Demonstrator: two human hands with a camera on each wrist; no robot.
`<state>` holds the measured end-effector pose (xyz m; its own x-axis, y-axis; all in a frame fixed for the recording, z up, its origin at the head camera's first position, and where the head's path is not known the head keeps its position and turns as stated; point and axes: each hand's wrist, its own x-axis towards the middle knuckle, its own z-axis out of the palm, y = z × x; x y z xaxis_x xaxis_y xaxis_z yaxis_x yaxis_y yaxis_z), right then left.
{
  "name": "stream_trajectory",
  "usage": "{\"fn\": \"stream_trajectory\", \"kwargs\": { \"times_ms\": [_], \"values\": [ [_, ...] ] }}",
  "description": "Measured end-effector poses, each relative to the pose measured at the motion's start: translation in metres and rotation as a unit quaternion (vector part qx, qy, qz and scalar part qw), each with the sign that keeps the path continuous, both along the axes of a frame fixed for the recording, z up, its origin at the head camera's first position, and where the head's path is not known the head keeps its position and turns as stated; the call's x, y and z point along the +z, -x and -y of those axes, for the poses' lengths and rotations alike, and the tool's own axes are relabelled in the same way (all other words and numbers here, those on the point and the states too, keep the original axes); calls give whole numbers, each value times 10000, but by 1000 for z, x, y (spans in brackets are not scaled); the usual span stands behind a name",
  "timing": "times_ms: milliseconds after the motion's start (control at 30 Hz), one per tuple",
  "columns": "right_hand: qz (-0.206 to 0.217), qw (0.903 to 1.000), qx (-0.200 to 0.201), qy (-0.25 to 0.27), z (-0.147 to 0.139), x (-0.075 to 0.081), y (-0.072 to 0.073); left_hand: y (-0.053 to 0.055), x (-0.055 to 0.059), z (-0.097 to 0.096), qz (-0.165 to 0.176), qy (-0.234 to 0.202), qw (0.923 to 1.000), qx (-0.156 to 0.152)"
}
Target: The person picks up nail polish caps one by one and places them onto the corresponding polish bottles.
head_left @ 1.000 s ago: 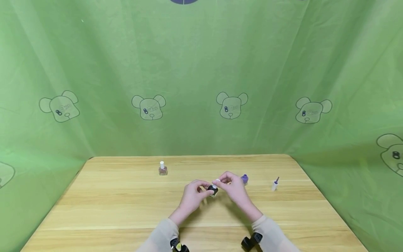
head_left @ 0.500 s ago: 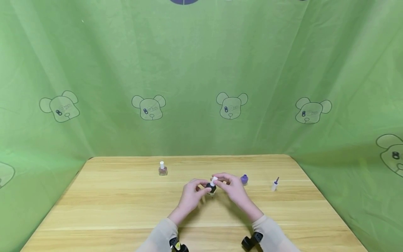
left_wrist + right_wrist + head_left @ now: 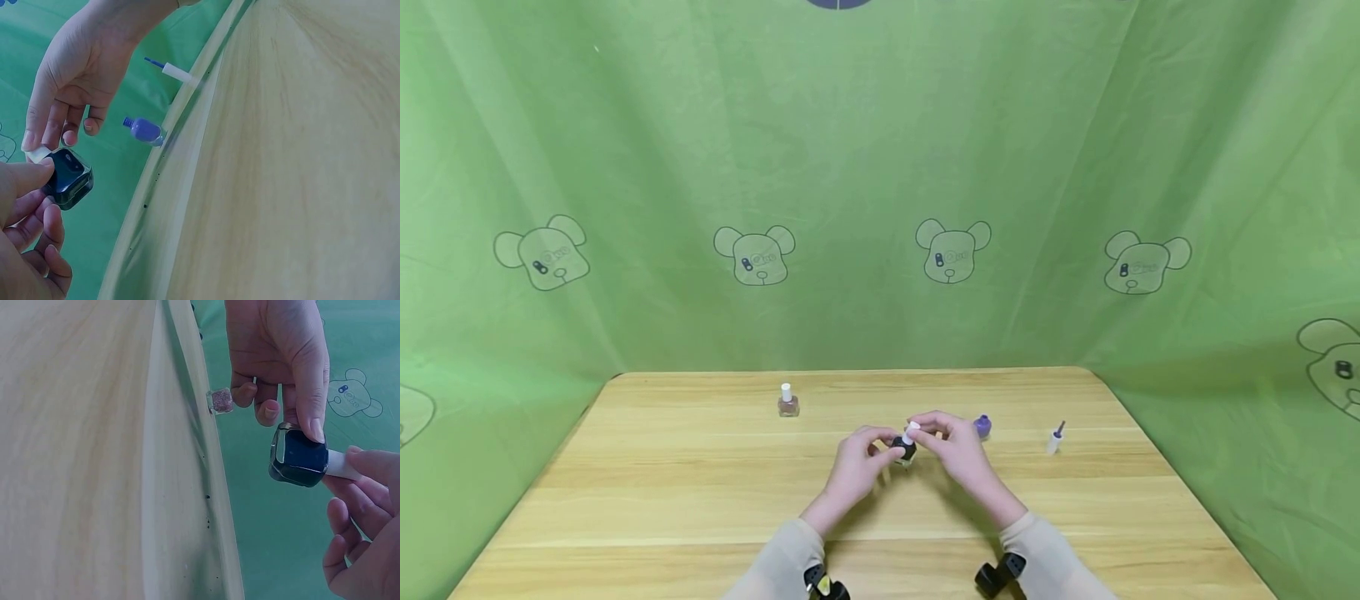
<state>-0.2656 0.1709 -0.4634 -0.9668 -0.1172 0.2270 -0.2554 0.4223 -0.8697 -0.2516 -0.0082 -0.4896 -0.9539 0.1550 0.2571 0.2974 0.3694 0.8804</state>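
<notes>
Between the two hands is a dark, glossy nail polish bottle (image 3: 303, 459) with a white cap (image 3: 340, 465). My left hand (image 3: 856, 468) pinches the glass body between thumb and fingers. The white cap is pinched by the thumb and fingers of my right hand (image 3: 961, 454). The cap sits at the bottle's neck, and the bottle is held tilted above the table. Just beyond the right hand stands an uncapped purple nail polish bottle (image 3: 145, 130). Farther right, a white cap with a purple brush (image 3: 175, 71) stands with its brush pointing up.
A pinkish-brown nail polish bottle (image 3: 787, 407) with a white cap stands at the back left of the wooden table (image 3: 662, 475). Green cloth (image 3: 850, 317) printed with bear heads hangs behind the table and along both sides.
The right fingers have shifted on the white cap, leaving more of it showing. The dark bottle has tipped and moved slightly; the left hand keeps its hold. Other bottles have not moved.
</notes>
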Motion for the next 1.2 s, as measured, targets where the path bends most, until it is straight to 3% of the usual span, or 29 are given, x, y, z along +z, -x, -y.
{"fn": "stream_trajectory", "kwargs": {
  "times_ms": [267, 467, 700, 900, 1200],
  "values": [
    [-39, 9999, 166, 8, -3, 3, 2, 4, 0, 2, 11, -107, 9999, -52],
    [-232, 9996, 113, 94, -12, 16, -1, 10, 3, 9, -34, -211, 9998, 25],
    [-260, 9996, -137, 60, -38, 27, 3, 20, 7, 24, -18, -388, 9986, 364],
    [-438, 9975, -545, 77, -63, 38, 1, 32, 2, 37, 51, -495, 9965, 670],
    [-791, 9920, -987, 49, -98, 43, -4, 48, -1, 46, 161, -583, 9932, 997]
  ]
}}
